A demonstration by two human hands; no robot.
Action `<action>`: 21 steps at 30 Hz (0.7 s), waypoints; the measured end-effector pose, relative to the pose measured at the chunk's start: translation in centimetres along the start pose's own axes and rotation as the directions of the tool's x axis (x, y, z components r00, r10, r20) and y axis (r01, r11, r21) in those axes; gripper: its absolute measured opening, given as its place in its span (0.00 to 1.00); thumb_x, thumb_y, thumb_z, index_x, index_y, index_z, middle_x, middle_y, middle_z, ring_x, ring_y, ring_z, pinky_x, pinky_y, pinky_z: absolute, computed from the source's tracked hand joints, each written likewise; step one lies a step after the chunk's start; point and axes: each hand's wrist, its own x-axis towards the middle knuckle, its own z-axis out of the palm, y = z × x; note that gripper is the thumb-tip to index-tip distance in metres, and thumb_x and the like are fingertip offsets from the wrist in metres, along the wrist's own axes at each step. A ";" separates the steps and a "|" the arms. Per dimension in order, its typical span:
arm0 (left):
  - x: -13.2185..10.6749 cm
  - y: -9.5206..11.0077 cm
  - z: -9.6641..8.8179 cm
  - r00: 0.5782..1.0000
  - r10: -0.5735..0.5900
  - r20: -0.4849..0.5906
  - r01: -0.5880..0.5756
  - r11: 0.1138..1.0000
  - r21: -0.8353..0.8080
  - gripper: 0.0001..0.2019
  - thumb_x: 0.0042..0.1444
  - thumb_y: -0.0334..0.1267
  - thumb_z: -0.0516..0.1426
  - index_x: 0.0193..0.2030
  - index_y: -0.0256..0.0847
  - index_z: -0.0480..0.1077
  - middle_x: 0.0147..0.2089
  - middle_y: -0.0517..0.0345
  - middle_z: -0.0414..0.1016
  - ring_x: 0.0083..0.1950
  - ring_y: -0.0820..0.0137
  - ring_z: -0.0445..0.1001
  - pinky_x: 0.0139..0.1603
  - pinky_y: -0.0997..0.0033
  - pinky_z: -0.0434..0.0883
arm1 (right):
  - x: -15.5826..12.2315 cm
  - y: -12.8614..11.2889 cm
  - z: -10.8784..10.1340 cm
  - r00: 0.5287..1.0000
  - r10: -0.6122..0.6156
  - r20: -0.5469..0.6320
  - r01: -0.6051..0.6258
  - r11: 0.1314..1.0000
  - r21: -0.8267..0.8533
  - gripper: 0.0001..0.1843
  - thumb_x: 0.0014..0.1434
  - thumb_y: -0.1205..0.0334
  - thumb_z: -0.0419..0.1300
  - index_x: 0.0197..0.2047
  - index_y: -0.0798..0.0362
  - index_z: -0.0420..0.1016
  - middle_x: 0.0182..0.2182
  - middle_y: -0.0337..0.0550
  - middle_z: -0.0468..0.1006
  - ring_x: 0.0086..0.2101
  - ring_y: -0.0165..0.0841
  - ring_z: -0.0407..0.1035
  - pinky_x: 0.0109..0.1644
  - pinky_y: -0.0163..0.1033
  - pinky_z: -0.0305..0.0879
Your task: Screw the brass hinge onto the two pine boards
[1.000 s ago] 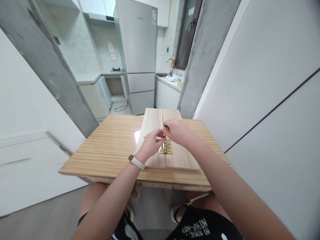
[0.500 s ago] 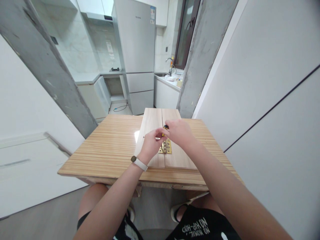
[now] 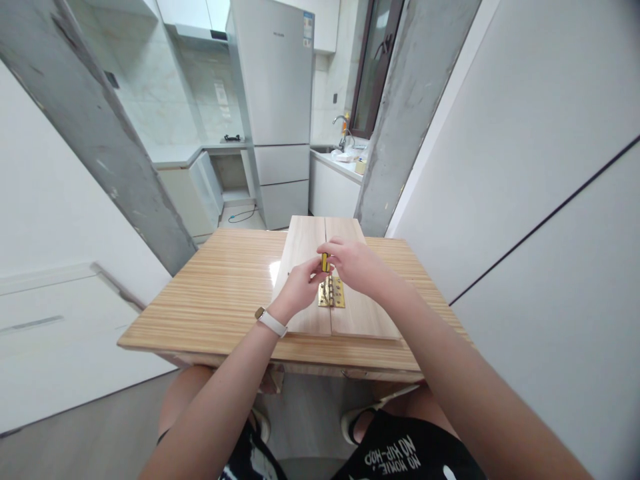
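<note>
A short yellow-and-black screwdriver point(image 3: 325, 262) is held between my two hands above a brass hinge point(image 3: 331, 292). My left hand point(image 3: 301, 283), with a pale watch on its wrist, pinches the handle from the left. From above and the right, the fingers of my right hand point(image 3: 353, 263) close round its upper part. The screwdriver's tip is hidden by the fingers. The hinge lies flat across the seam of two pale wooden boards, the left board point(image 3: 305, 237) and the right board point(image 3: 363, 317). Dark spots show on its leaves; screws or holes, I cannot tell.
The boards rest on a wood-grain table point(image 3: 220, 287). A tiny dark item, perhaps a screw, lies on the left board by my left hand. Beyond the table stand a silver refrigerator point(image 3: 280, 87) and a sink counter point(image 3: 337, 180). A white panel point(image 3: 540, 167) rises on the right.
My right hand's fingers have shifted left over the screwdriver, and its handle looks turned. My left wrist has moved slightly left and up, leaving more of the hinge in sight.
</note>
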 end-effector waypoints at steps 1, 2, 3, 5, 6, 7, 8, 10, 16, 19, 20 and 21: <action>0.0 0.0 0.0 1.000 0.000 0.006 0.000 1.000 -0.008 0.14 0.62 0.26 0.55 0.51 0.41 0.75 0.51 0.51 0.82 0.53 0.64 0.80 0.54 0.65 0.77 | 0.0 -0.1 0.0 1.000 0.003 0.001 -0.003 1.000 -0.018 0.14 0.68 0.71 0.53 0.51 0.52 0.78 0.45 0.46 0.79 0.42 0.35 0.73 0.45 0.37 0.61; -0.1 0.1 0.0 1.000 -0.002 0.011 0.002 1.000 -0.011 0.15 0.62 0.25 0.55 0.52 0.41 0.75 0.52 0.51 0.82 0.54 0.64 0.80 0.55 0.65 0.77 | 0.0 -0.2 -0.1 1.000 0.010 0.003 -0.009 0.999 -0.038 0.13 0.69 0.71 0.54 0.50 0.53 0.78 0.45 0.46 0.79 0.42 0.35 0.73 0.45 0.38 0.61; -0.1 0.1 0.0 1.000 -0.005 0.013 0.005 1.000 -0.010 0.15 0.62 0.26 0.55 0.52 0.42 0.75 0.52 0.50 0.81 0.55 0.64 0.79 0.55 0.65 0.77 | -0.1 -0.3 -0.2 1.000 0.018 0.006 -0.017 0.998 -0.059 0.13 0.69 0.70 0.54 0.49 0.53 0.78 0.44 0.47 0.79 0.42 0.35 0.73 0.45 0.38 0.61; -0.3 0.3 -0.1 1.000 -0.015 0.015 0.015 1.000 0.004 0.15 0.62 0.27 0.56 0.53 0.42 0.75 0.53 0.50 0.81 0.55 0.64 0.79 0.52 0.66 0.78 | -0.2 -0.5 -0.5 0.999 0.037 0.006 -0.036 0.994 -0.100 0.11 0.69 0.68 0.55 0.48 0.53 0.78 0.43 0.47 0.79 0.42 0.36 0.73 0.45 0.39 0.60; -0.3 0.3 -0.2 1.000 -0.020 0.014 0.020 1.000 0.015 0.14 0.62 0.28 0.57 0.52 0.42 0.75 0.52 0.51 0.81 0.54 0.64 0.80 0.50 0.67 0.78 | -0.3 -0.5 -0.6 0.999 0.046 0.004 -0.046 0.992 -0.118 0.10 0.69 0.67 0.56 0.47 0.54 0.78 0.43 0.48 0.79 0.41 0.37 0.73 0.44 0.39 0.60; -0.4 0.4 -0.3 1.000 -0.023 0.009 0.023 0.999 0.026 0.13 0.62 0.29 0.57 0.52 0.43 0.76 0.51 0.51 0.81 0.52 0.65 0.80 0.48 0.68 0.79 | -0.3 -0.5 -0.7 0.999 0.055 0.003 -0.054 0.990 -0.132 0.08 0.69 0.65 0.57 0.46 0.54 0.78 0.43 0.48 0.80 0.41 0.37 0.73 0.44 0.39 0.60; -0.5 0.5 -0.3 1.000 -0.023 0.002 0.023 0.999 0.036 0.12 0.62 0.30 0.58 0.51 0.43 0.76 0.50 0.52 0.81 0.51 0.65 0.80 0.46 0.69 0.79 | -0.3 -0.5 -0.7 0.998 0.063 0.002 -0.062 0.988 -0.144 0.07 0.69 0.63 0.58 0.45 0.54 0.77 0.42 0.48 0.80 0.40 0.37 0.73 0.43 0.39 0.59; -0.6 0.7 -0.3 1.000 -0.016 -0.015 0.017 0.998 0.053 0.11 0.61 0.31 0.59 0.49 0.43 0.77 0.47 0.53 0.81 0.49 0.66 0.80 0.43 0.71 0.79 | -0.4 -0.5 -0.7 0.997 0.079 0.002 -0.078 0.984 -0.162 0.09 0.69 0.58 0.59 0.42 0.54 0.77 0.40 0.48 0.80 0.39 0.37 0.73 0.41 0.39 0.59; -0.8 1.2 0.7 0.996 0.018 -0.086 -0.006 0.992 0.130 0.03 0.59 0.33 0.63 0.40 0.40 0.76 0.40 0.54 0.80 0.42 0.67 0.78 0.42 0.70 0.77 | -0.2 -0.6 0.2 0.988 0.142 -0.064 -0.154 0.956 -0.250 0.15 0.69 0.51 0.58 0.38 0.53 0.76 0.37 0.47 0.80 0.35 0.36 0.72 0.34 0.40 0.52; -0.9 1.5 1.1 0.989 0.024 -0.145 0.004 0.982 0.188 0.03 0.58 0.33 0.64 0.38 0.40 0.75 0.38 0.56 0.79 0.39 0.68 0.77 0.39 0.70 0.76 | -0.1 -0.8 0.6 0.977 0.177 -0.116 -0.203 0.938 -0.282 0.16 0.68 0.49 0.57 0.36 0.52 0.76 0.35 0.46 0.81 0.33 0.36 0.71 0.32 0.41 0.47; -0.9 1.6 1.2 0.986 0.023 -0.162 0.010 0.980 0.199 0.04 0.57 0.32 0.64 0.38 0.40 0.74 0.37 0.56 0.80 0.38 0.68 0.77 0.39 0.70 0.76 | -0.1 -0.9 0.7 0.974 0.189 -0.129 -0.219 0.932 -0.287 0.17 0.68 0.49 0.56 0.36 0.52 0.76 0.35 0.46 0.81 0.33 0.36 0.71 0.32 0.41 0.47; -0.9 1.6 1.3 0.984 0.020 -0.174 0.016 0.979 0.202 0.04 0.57 0.32 0.64 0.39 0.40 0.74 0.38 0.56 0.80 0.38 0.68 0.77 0.38 0.70 0.76 | 0.0 -1.0 0.8 0.970 0.201 -0.138 -0.234 0.928 -0.290 0.18 0.68 0.49 0.56 0.35 0.52 0.76 0.34 0.46 0.81 0.34 0.37 0.72 0.32 0.41 0.47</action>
